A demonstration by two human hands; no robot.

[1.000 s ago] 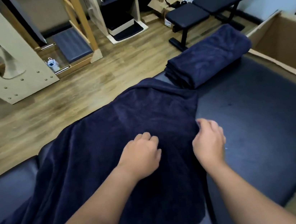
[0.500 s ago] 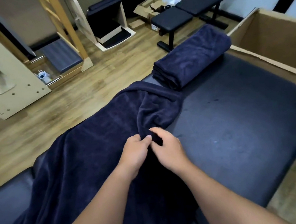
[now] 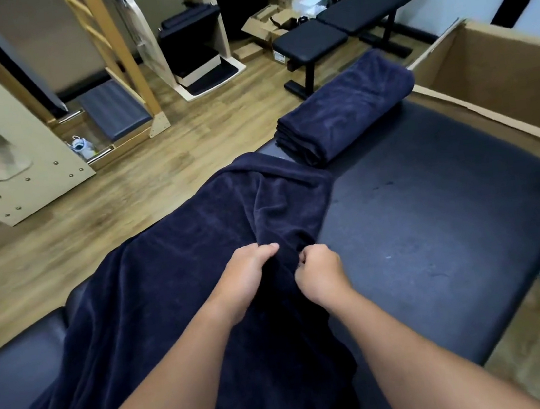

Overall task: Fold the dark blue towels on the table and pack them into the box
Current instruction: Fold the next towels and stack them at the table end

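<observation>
Both hands are gripping the loose towel (image 3: 183, 284): I'm seeing the left hand (image 3: 249, 275) bunching a raised fold with curled fingers, the right hand (image 3: 320, 273) pinching the same fold just beside it. That towel is lying spread across the black padded table (image 3: 437, 233), its left part draping over the far edge. One folded towel (image 3: 345, 112) is sitting at the far edge, near the open cardboard box (image 3: 499, 78) on the right. Bare table surface is showing right of my hands. Wooden floor (image 3: 60, 238) and a black bench (image 3: 350, 18) are lying beyond.
</observation>
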